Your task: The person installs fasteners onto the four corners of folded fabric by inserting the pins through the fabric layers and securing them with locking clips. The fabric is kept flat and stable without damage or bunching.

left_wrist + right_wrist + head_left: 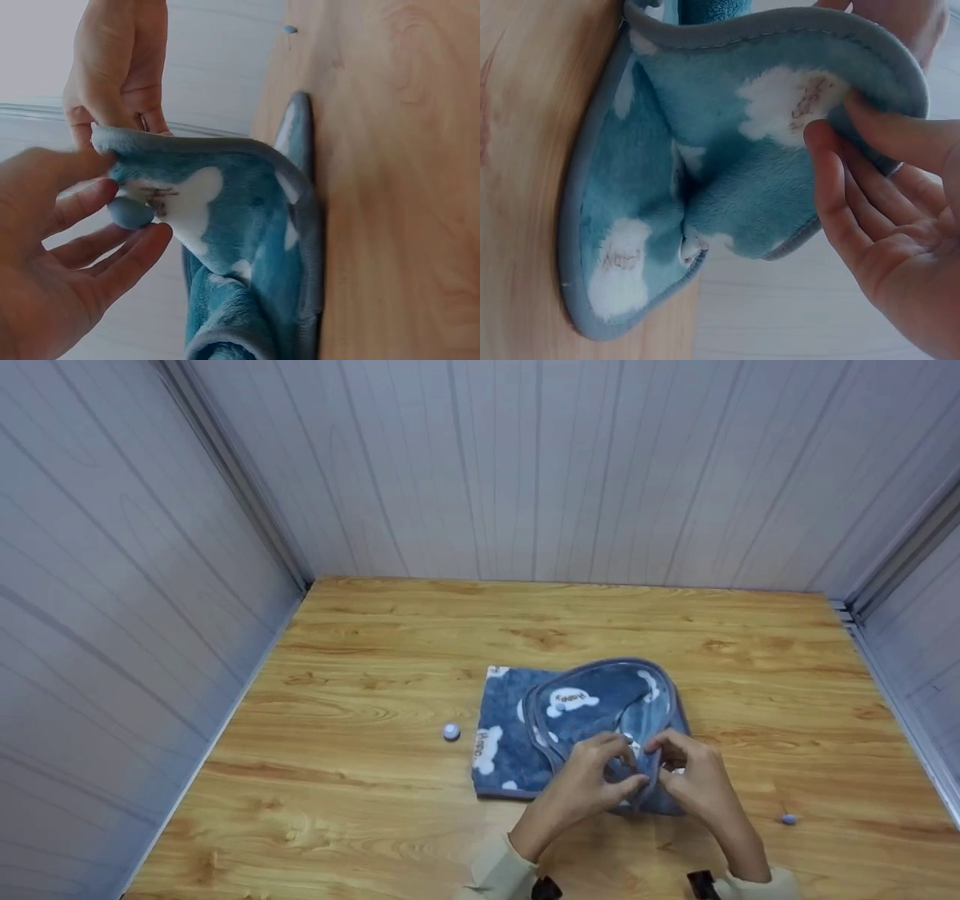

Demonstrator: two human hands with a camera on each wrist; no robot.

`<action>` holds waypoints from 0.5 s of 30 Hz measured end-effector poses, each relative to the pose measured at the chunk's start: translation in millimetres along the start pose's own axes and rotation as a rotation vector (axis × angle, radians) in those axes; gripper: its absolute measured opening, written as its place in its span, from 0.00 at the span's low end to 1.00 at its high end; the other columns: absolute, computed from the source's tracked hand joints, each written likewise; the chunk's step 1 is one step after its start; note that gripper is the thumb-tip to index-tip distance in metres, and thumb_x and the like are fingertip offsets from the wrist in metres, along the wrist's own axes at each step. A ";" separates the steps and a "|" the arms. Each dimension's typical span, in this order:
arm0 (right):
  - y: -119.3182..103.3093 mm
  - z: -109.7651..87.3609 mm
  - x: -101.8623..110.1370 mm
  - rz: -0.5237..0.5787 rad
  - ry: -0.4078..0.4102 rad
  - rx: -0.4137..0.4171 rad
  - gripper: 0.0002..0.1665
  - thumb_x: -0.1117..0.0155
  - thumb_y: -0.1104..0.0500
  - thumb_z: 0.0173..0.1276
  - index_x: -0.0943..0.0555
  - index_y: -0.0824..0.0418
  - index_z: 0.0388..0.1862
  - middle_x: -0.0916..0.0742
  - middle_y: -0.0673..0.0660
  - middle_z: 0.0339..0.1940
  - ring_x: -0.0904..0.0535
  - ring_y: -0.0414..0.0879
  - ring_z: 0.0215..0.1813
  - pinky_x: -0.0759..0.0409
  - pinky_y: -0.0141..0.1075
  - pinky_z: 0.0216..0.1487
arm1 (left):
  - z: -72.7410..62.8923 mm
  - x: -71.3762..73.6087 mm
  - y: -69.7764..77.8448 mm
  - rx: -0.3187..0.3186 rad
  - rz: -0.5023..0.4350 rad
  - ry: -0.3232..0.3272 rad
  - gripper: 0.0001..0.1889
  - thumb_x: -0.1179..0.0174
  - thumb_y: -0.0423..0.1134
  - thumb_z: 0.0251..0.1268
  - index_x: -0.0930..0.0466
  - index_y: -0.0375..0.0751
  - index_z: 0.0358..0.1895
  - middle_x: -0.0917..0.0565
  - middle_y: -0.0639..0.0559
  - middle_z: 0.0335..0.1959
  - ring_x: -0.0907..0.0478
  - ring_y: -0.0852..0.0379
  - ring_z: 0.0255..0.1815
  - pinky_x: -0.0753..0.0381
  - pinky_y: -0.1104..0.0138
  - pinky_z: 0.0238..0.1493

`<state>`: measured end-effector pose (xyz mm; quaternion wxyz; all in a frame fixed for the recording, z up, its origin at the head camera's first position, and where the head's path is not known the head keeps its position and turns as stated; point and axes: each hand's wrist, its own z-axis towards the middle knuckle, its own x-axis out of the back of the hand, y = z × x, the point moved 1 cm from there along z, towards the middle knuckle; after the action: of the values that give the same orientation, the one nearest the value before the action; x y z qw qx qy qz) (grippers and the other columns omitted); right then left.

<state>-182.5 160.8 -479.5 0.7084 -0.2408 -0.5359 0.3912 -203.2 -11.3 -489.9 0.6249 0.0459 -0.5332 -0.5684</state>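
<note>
A folded blue fleece blanket [514, 735] with grey binding and white bear patches lies on the table, its upper layer lifted toward the two hands. My left hand [581, 784] has its fingertips around a blue oval knob [131, 214], which sits against a white patch near the bound edge. Opposite it, my right hand [697, 776] pinches the raised corner of the fleece between thumb and fingers. In the right wrist view the blanket's layers [727, 180] part into a fold beside that hand [900, 232]. Any shaft behind the knob is hidden.
Left of the blanket sits a small pale round knob [451, 731]. To the right lies a small blue-headed pin [788, 819], its thin stem showing in the left wrist view. Pale panelled walls [495, 472] enclose the wooden table [360, 660] at the back and sides.
</note>
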 end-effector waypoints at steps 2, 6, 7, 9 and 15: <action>-0.2 0.4 -0.7 -0.004 0.003 -0.006 0.23 0.43 0.84 0.44 0.19 0.58 0.30 0.16 0.48 0.27 0.20 0.40 0.30 0.22 0.32 0.31 | -2.4 -0.2 2.3 0.014 0.047 -0.014 0.13 0.33 0.48 0.57 0.22 0.43 0.34 0.23 0.53 0.42 0.25 0.64 0.41 0.27 0.79 0.39; -1.6 1.6 -2.2 -0.003 0.011 -0.019 0.21 0.41 0.82 0.45 0.20 0.58 0.30 0.16 0.48 0.27 0.21 0.39 0.29 0.22 0.30 0.30 | -4.3 -0.6 6.5 0.035 0.145 -0.015 0.15 0.32 0.48 0.54 0.22 0.43 0.36 0.24 0.51 0.48 0.25 0.62 0.44 0.30 0.80 0.43; -1.8 1.9 -2.4 0.000 0.011 -0.021 0.21 0.40 0.82 0.46 0.20 0.58 0.30 0.16 0.48 0.27 0.21 0.39 0.29 0.22 0.30 0.30 | -4.5 -0.4 7.3 0.040 0.158 -0.007 0.12 0.32 0.45 0.54 0.22 0.43 0.36 0.24 0.50 0.49 0.25 0.62 0.45 0.29 0.80 0.43; -1.5 2.5 -2.3 0.003 0.006 -0.022 0.19 0.37 0.80 0.47 0.20 0.58 0.31 0.16 0.48 0.27 0.21 0.38 0.29 0.22 0.30 0.29 | -4.6 0.4 8.3 0.049 0.167 0.014 0.08 0.34 0.39 0.54 0.22 0.42 0.35 0.23 0.49 0.48 0.24 0.63 0.44 0.28 0.79 0.43; 10.3 4.5 4.6 0.010 -0.105 -0.043 0.27 0.24 0.69 0.48 0.21 0.62 0.49 0.15 0.53 0.37 0.19 0.49 0.34 0.22 0.33 0.28 | -5.8 5.9 8.9 0.057 0.100 0.037 0.04 0.40 0.31 0.55 0.23 0.41 0.34 0.22 0.52 0.40 0.23 0.61 0.37 0.31 0.82 0.35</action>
<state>-189.3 170.1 -483.3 0.6719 -0.2378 -0.5796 0.3950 -194.4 -15.8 -482.8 0.6606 0.0475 -0.5391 -0.5203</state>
